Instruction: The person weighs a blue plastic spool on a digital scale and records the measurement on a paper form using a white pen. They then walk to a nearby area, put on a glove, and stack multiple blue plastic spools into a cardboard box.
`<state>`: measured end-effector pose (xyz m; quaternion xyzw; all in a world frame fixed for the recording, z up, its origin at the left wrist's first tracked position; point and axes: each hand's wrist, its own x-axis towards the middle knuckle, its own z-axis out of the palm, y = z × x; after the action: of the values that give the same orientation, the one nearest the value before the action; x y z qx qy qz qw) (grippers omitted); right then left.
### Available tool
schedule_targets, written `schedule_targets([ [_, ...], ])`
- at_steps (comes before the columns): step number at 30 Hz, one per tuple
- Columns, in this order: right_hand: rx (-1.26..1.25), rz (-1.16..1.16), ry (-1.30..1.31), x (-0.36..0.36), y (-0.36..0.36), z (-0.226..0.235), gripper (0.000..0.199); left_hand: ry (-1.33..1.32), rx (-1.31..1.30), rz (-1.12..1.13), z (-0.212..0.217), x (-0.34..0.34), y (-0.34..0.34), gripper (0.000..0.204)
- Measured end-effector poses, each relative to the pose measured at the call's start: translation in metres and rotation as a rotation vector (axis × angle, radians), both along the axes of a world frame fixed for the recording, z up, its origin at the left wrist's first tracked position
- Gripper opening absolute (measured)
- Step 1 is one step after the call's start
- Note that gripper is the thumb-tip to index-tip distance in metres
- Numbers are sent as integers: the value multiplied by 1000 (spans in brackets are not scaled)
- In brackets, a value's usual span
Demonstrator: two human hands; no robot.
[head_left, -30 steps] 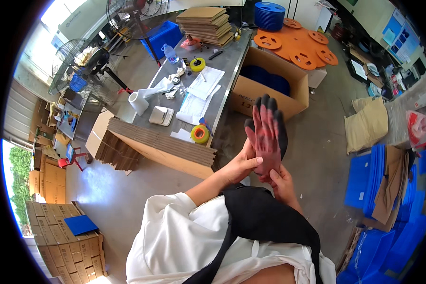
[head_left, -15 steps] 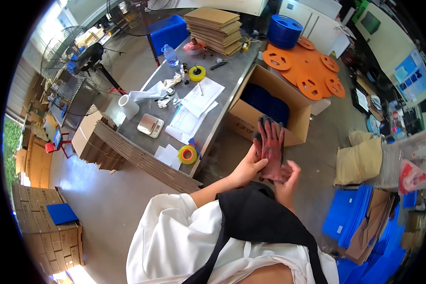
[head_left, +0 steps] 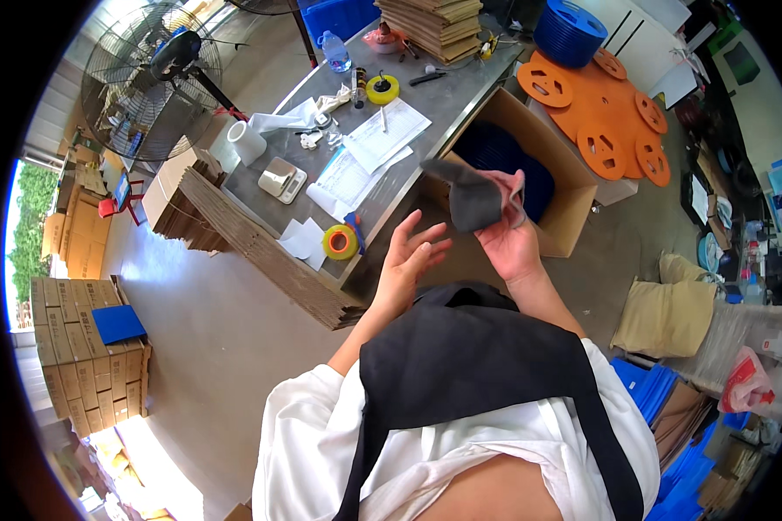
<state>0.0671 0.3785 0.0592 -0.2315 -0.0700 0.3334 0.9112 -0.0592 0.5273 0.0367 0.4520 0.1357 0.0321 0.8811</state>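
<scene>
My right hand (head_left: 506,245) is raised in front of my chest and grips a dark grey work glove (head_left: 471,198) with a reddish inner side; the glove droops to the left over my fingers. My left hand (head_left: 408,260) is bare and open beside it, fingers spread and pointing up toward the glove, a short gap apart from it. Both forearms rise from my white shirt and black apron.
A grey metal table (head_left: 443,95) holds papers (head_left: 369,143), a small scale (head_left: 282,180), tape rolls (head_left: 341,241) and stacked cardboard (head_left: 434,22). An open carton (head_left: 573,208) with blue contents stands beside it. Orange reels (head_left: 608,113), a floor fan (head_left: 152,78) and flat cardboard sheets (head_left: 261,252) are around.
The glove was on my right hand, pulled at by my left; now it is off and held loosely in my right hand, while my left hand has let go and opened.
</scene>
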Motion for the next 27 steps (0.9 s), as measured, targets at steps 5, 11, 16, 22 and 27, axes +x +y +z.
schedule_targets([
  [5, 178, 49, 118, 20, -19, 8, 36, -12, 20, 74, 3, 0, -20, 48],
  [11, 172, 181, 184, 22, -13, 13, 32, 12, 197, 184, -7, -17, -20, 36],
  [16, -647, 147, -372, -15, 11, -34, 16, 164, 407, 131, -11, -25, -21, 28],
  [22, -1060, 249, -925, -58, 9, -54, 17, 409, 412, 58, -54, -33, -21, 25],
  [27, -838, -101, -1585, -70, 3, -41, 26, 417, 250, 8, -62, -31, -28, 25],
])
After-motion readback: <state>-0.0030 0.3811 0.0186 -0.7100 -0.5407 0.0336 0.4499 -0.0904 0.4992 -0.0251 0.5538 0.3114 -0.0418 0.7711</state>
